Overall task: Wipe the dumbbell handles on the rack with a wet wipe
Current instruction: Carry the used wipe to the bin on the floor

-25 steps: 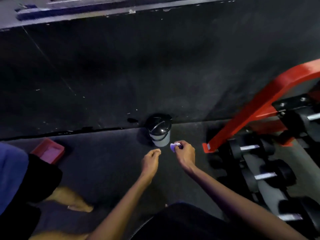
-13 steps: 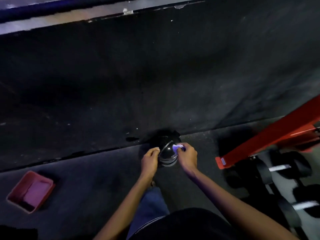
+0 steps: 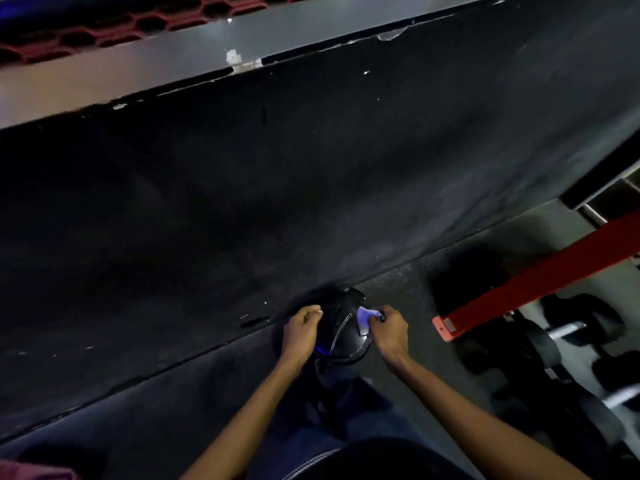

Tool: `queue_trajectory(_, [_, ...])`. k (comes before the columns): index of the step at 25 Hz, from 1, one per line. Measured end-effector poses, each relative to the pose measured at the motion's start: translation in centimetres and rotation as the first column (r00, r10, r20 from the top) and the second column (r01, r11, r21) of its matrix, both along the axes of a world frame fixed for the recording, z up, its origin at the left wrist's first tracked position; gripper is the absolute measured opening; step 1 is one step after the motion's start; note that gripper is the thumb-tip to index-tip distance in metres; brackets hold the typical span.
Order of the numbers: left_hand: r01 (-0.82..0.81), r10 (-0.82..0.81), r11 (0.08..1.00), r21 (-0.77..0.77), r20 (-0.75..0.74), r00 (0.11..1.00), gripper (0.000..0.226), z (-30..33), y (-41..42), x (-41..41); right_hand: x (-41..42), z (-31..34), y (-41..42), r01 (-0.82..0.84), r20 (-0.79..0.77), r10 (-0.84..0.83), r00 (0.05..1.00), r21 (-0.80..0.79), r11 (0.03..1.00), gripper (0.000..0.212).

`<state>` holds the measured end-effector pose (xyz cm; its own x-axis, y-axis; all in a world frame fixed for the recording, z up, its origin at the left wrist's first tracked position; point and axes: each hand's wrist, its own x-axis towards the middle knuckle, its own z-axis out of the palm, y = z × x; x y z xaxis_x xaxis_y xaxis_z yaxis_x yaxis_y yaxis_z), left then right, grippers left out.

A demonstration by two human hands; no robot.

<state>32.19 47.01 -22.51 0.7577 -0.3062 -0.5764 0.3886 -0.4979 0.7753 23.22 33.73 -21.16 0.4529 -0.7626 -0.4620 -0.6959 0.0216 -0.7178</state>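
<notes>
Now the right hand [image 3: 389, 332] is pinching a small, crumpled pale wipe [image 3: 367, 314] over the black bin's domed lid [image 3: 343, 337]; the left hand [image 3: 300, 329], fingers curled, is resting against the lid's side.

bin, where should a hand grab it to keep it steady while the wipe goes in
Grip the bin by its round side wall from the left, where the left hand already sits. The domed swing lid tips, and the right hand with the wipe fills the right.
</notes>
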Motion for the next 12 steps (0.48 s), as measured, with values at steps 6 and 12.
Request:
queue_trajectory(6, [-0.057, 0.057, 0.998, 0.002, -0.048, 0.997, 0.019, -0.8, -0.6, 5.4, 4.0, -3.9, -0.4, 0.076, -0.170, -0.064, 0.983, 0.062, 0.995, 0.025])
queue_trajectory(12, [-0.024, 0.023, 0.998, 0.052, 0.010, 1.000, 0.024, -0.9, -1.4, 9.4, 5.0, -6.3, 0.1, -0.012, -0.278, 0.038, 0.960, 0.098, 0.995, 0.027])
